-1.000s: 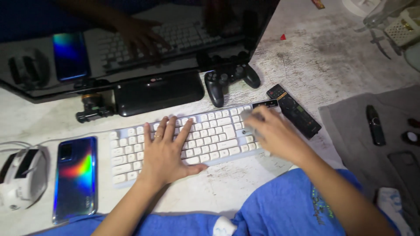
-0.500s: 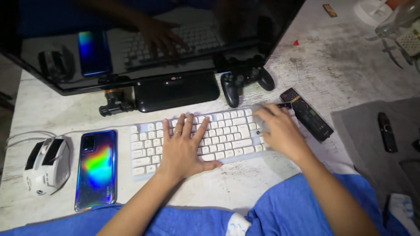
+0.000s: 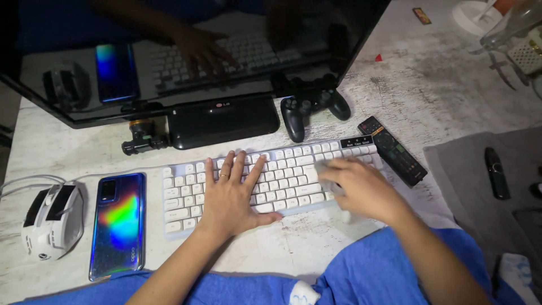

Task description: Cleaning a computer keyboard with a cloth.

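White keyboard [image 3: 271,178] lies near the table's near edge, slightly skewed, right end farther away. Left hand [image 3: 231,195] rests flat on its middle keys, fingers spread and released, ring on one finger, thumb at the near edge of the keyboard. Right hand [image 3: 361,189] sits over the keyboard's right end, fingers curled loosely downward onto the keys; it is blurred, so I cannot tell whether it grips anything.

Open room: a bare strip of mottled white table [image 3: 440,85] stretches far right; a narrow strip lies between the keyboard and the blue clothing [image 3: 372,271] at the near edge.

Crowding on the left: an iridescent smartphone [image 3: 117,226] lies just beside the keyboard's left end, and a white mouse [image 3: 52,220] with its cable lies farther left. Beyond the keyboard: a dark monitor [image 3: 186,51] on its black base [image 3: 223,121], a black game controller [image 3: 310,107], and a small black gadget [image 3: 141,138]. A black remote [image 3: 393,149] lies just beside the keyboard's far right corner. A grey mat [image 3: 480,181] on the right carries a slim black device [image 3: 494,172].
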